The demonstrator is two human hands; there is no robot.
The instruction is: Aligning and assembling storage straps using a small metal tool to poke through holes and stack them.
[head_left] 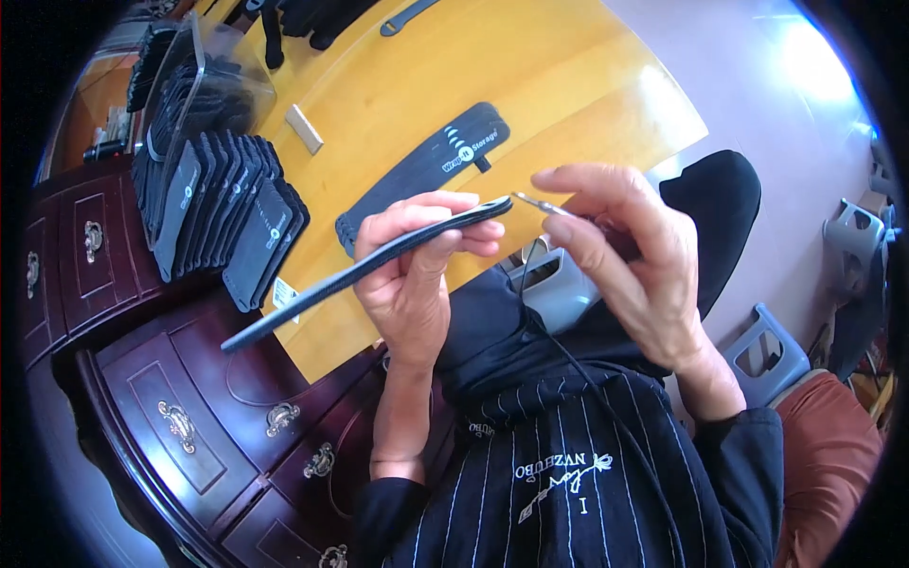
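Observation:
My left hand point(402, 293) is closed around a long dark grey strap point(312, 295), seen nearly edge-on. The strap slants from lower left up to a rounded end at the right, pinched between thumb and fingers. In my right hand point(634, 260), thumb and fingers grip a slim, pointed metal tool point(538, 204), perhaps small snips or tweezers; its handle is hidden by the hand. The tool's tip is close to the strap's rounded end; whether they touch, I cannot tell. Beyond both hands, another dark strap point(426, 161) with a white print lies flat on the yellow table point(578, 85).
Stacked dark straps point(227, 204) lean at the table's left, beside a clear plastic panel point(201, 71). A small beige block point(304, 130) and another strap point(409, 17) lie farther back. Dark wooden drawers point(142, 398) stand at left, grey-blue plastic stools point(767, 355) at right.

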